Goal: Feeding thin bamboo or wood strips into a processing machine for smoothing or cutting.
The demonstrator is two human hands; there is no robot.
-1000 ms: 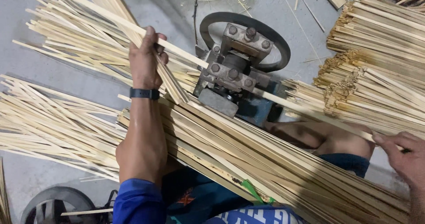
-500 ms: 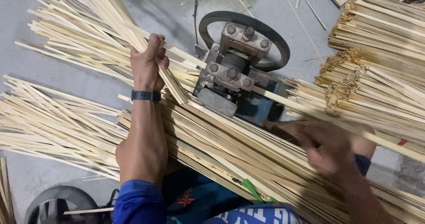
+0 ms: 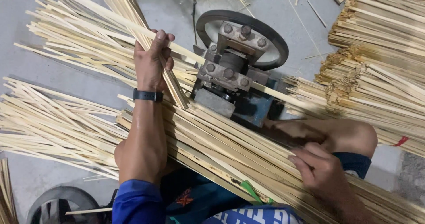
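Beside the metal roller machine (image 3: 234,60), the left hand (image 3: 152,62) grips a long bamboo strip (image 3: 110,22); its fingers curl tight around it. Across the lap, the right hand (image 3: 321,173) rests on a bundle of bamboo strips (image 3: 230,148), fingers bent, pinching at one strip.

Light: even, soft and fairly bright, with no clear source direction.
Shadows: faint, darkest under the iron machine (image 3: 234,69) at centre and beneath the strip bundle (image 3: 248,157) toward 6 o'clock.
Glare: none; the pale floor (image 3: 79,11) looks slightly washed at 11 o'clock.
Blur: motion smear on the right hand (image 3: 325,173) and the strips at 3 o'clock.
Focus: left hand (image 3: 152,60) sharp.
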